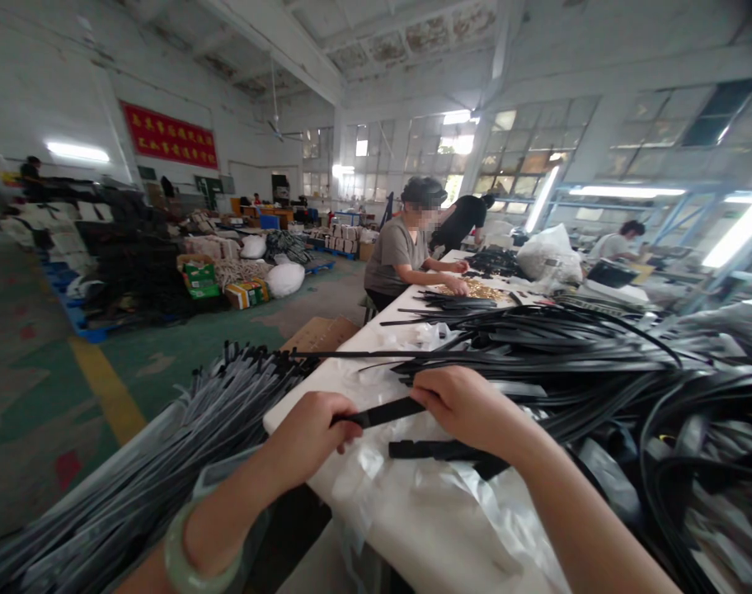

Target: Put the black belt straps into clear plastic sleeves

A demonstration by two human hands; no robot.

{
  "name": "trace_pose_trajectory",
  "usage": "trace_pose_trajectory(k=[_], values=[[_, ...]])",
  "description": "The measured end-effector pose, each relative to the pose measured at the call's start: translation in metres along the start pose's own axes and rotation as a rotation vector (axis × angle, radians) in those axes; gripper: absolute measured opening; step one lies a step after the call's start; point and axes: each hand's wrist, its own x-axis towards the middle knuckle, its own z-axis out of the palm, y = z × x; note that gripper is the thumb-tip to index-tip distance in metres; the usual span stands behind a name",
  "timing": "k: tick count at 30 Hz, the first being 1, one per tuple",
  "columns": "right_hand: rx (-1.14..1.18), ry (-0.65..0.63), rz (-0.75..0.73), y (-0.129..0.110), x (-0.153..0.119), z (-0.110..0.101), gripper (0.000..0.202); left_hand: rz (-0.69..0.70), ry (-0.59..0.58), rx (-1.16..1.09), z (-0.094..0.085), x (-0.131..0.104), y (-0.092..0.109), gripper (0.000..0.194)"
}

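Observation:
A flat black strap (388,412) stretches between my two hands above the white table (406,511). My left hand (317,429) is closed round its left end, thumb and fingers pinching it. The other end is gripped by my right hand (453,400), its fingers curled over the strap. Just below my right hand, more black straps (422,450) lie on crumpled clear plastic (367,478). A large heap of long black straps (574,355) spreads over the table to the right. I cannot make out fine detail on the held strap.
A bundle of straps in clear sleeves (184,445) lies left of the table. A seated co-worker (401,256) reaches over small gold-coloured pieces (475,289) further along the table. A cardboard box (320,334) stands beside the table's left edge.

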Motion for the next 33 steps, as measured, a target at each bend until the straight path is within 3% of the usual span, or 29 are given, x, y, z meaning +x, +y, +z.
trace_pose_trajectory(k=[4,10,17,23,29,33], values=[[-0.008,-0.028,-0.082,-0.014,0.004,0.009,0.024,0.040,-0.054,-0.093,0.007,0.003,0.006,0.018],[-0.106,0.045,0.123,0.016,0.004,0.001,0.031,-0.024,0.026,-0.037,-0.006,0.002,-0.004,0.019],[-0.126,0.075,-0.124,-0.020,0.011,0.020,0.018,0.025,-0.015,-0.143,0.008,0.009,0.007,0.017],[-0.268,0.169,0.134,0.017,0.006,0.001,0.035,-0.044,0.047,-0.060,-0.006,0.008,-0.010,0.021],[-0.162,0.216,-0.102,-0.008,0.013,0.018,0.026,0.055,0.016,-0.176,0.012,0.019,0.003,0.016],[-0.151,0.187,-0.023,0.008,0.009,0.010,0.031,0.026,0.015,-0.256,0.013,0.019,0.004,0.016]])
